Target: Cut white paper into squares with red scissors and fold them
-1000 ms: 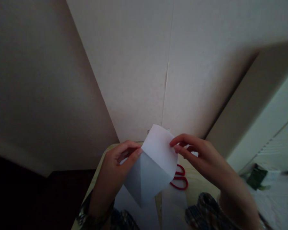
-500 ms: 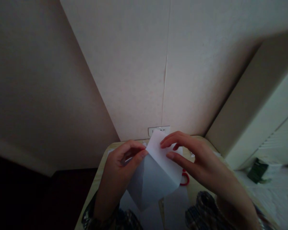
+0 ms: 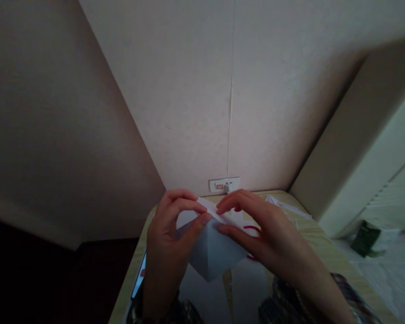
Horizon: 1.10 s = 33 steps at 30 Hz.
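A sheet of white paper (image 3: 219, 247) is held up over the table, creased down its middle and with its top edge bent back. My left hand (image 3: 175, 225) pinches the paper's upper left edge between thumb and fingers. On the other side my right hand (image 3: 259, 225) grips the upper right part, thumb in front and fingers behind the edge. Behind the paper and my right hand, red scissor handles (image 3: 251, 228) show in part; the blades are hidden. More white paper (image 3: 202, 299) lies on the table underneath.
The wooden table (image 3: 324, 252) stands against the wall, below a socket (image 3: 224, 184) with a plug in it. Folded paper (image 3: 283, 205) lies at its back right. A phone-like device (image 3: 139, 274) is partly hidden at the left edge. A dark green packet (image 3: 365, 238) rests off to the right.
My right fingers have closed onto the paper's upper edge, where they were loosely apart before. The paper has tipped and dropped slightly, uncovering the socket and plug.
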Each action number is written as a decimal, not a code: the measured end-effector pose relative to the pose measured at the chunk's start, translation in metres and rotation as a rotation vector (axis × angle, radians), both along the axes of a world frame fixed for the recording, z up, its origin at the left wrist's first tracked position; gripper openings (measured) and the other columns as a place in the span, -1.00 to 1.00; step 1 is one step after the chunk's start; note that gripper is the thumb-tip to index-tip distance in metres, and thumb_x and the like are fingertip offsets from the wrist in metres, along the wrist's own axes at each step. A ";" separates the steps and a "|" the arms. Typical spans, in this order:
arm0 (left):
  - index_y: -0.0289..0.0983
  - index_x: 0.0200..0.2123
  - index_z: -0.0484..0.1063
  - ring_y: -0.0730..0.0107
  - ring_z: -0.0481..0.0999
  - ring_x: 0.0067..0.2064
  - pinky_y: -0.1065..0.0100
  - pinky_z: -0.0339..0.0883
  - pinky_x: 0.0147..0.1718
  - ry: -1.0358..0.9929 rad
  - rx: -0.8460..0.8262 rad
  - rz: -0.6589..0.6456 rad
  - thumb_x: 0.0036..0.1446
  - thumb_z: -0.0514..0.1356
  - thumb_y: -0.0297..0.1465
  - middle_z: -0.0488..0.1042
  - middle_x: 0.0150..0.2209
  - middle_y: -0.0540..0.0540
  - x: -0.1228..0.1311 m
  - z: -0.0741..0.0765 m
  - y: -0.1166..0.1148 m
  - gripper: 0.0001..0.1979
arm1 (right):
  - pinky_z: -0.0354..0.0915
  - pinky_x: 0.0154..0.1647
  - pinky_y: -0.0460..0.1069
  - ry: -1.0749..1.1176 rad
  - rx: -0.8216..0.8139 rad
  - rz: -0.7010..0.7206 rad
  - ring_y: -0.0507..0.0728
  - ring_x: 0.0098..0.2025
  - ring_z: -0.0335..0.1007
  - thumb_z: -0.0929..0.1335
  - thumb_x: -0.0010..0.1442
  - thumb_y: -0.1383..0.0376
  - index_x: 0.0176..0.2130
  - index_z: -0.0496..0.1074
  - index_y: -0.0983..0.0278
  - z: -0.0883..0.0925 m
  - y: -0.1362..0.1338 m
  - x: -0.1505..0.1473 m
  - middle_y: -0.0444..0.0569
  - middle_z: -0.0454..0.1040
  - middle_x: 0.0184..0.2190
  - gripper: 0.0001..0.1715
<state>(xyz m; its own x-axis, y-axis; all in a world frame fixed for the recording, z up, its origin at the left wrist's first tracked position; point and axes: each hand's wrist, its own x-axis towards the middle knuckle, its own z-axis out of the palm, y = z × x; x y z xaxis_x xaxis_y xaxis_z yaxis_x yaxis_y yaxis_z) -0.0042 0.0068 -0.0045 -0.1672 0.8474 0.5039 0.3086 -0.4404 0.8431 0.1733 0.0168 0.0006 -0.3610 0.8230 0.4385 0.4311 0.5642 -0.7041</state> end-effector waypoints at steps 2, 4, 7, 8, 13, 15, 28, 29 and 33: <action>-0.16 -0.51 0.51 0.30 0.49 -0.04 0.38 0.34 -0.04 0.007 -0.002 0.015 0.05 0.31 -0.46 0.51 -0.15 0.00 0.001 0.000 -0.002 -0.88 | 0.33 -0.17 -0.02 -0.008 -0.015 -0.012 0.11 -0.23 0.45 0.42 0.24 0.37 -0.27 0.46 0.21 0.000 -0.001 -0.001 -0.12 0.53 -0.31 -0.94; -0.16 -0.49 0.50 0.29 0.51 -0.02 0.37 0.34 -0.01 -0.031 -0.042 -0.029 0.07 0.29 -0.46 0.57 -0.16 0.00 0.002 0.001 -0.003 -0.88 | 0.33 -0.23 -0.04 -0.004 -0.031 -0.014 0.09 -0.31 0.45 0.40 0.26 0.37 -0.32 0.46 0.22 0.001 -0.001 -0.002 -0.14 0.52 -0.38 -0.92; -0.16 -0.41 0.49 0.31 0.58 -0.19 0.37 0.43 -0.14 -0.068 -0.123 -0.079 0.08 0.30 -0.43 0.59 -0.33 0.02 0.002 0.001 -0.004 -0.94 | 0.31 -0.34 -0.07 0.014 -0.018 -0.026 0.07 -0.38 0.45 0.38 0.25 0.39 -0.37 0.46 0.22 0.002 0.000 -0.001 -0.16 0.52 -0.44 -0.86; -0.16 -0.39 0.49 0.31 0.59 -0.24 0.37 0.45 -0.18 -0.063 -0.135 -0.077 0.06 0.31 -0.42 0.59 -0.36 0.02 0.001 0.001 -0.003 -0.95 | 0.29 -0.38 -0.08 0.022 -0.012 -0.024 0.06 -0.39 0.44 0.38 0.25 0.40 -0.39 0.46 0.22 0.002 0.001 0.000 -0.16 0.52 -0.45 -0.85; -0.17 -0.35 0.54 0.33 0.61 -0.30 0.41 0.49 -0.29 0.035 -0.173 -0.081 0.00 0.35 -0.40 0.61 -0.38 0.03 -0.002 -0.001 0.002 -0.91 | 0.30 -0.43 -0.10 0.072 -0.031 -0.013 0.05 -0.42 0.44 0.36 0.24 0.40 -0.40 0.47 0.25 0.003 0.002 0.002 -0.14 0.54 -0.48 -0.83; -0.18 -0.40 0.55 0.36 0.60 -0.37 0.42 0.48 -0.33 0.054 -0.202 -0.103 0.02 0.33 -0.39 0.60 -0.43 0.04 -0.001 -0.001 0.002 -0.98 | 0.31 -0.41 -0.11 0.084 -0.039 -0.005 0.05 -0.40 0.45 0.36 0.26 0.38 -0.38 0.49 0.26 0.003 0.003 0.001 -0.13 0.55 -0.45 -0.84; -0.15 -0.47 0.57 0.47 0.59 -0.40 0.54 0.44 -0.36 0.000 -0.246 -0.253 -0.06 0.38 -0.48 0.60 -0.48 0.11 -0.001 0.000 0.005 -0.90 | 0.28 -0.42 -0.09 0.190 0.021 -0.095 0.03 -0.46 0.39 0.37 0.23 0.40 -0.44 0.43 0.23 0.005 0.004 0.001 -0.18 0.47 -0.53 -0.80; -0.15 -0.47 0.57 0.47 0.60 -0.40 0.54 0.44 -0.35 0.012 -0.250 -0.259 -0.04 0.37 -0.47 0.61 -0.48 0.12 -0.003 0.000 0.006 -0.91 | 0.27 -0.43 -0.10 0.192 0.030 -0.116 0.03 -0.46 0.38 0.37 0.23 0.40 -0.44 0.43 0.23 0.006 0.004 0.002 -0.19 0.46 -0.53 -0.80; -0.16 -0.51 0.56 0.51 0.58 -0.46 0.57 0.42 -0.41 0.065 -0.229 -0.237 0.00 0.35 -0.47 0.59 -0.53 0.13 -0.005 -0.001 0.006 -0.89 | 0.29 -0.39 -0.10 0.200 0.027 -0.093 0.02 -0.42 0.41 0.36 0.23 0.40 -0.40 0.46 0.23 0.006 0.005 0.005 -0.18 0.50 -0.48 -0.84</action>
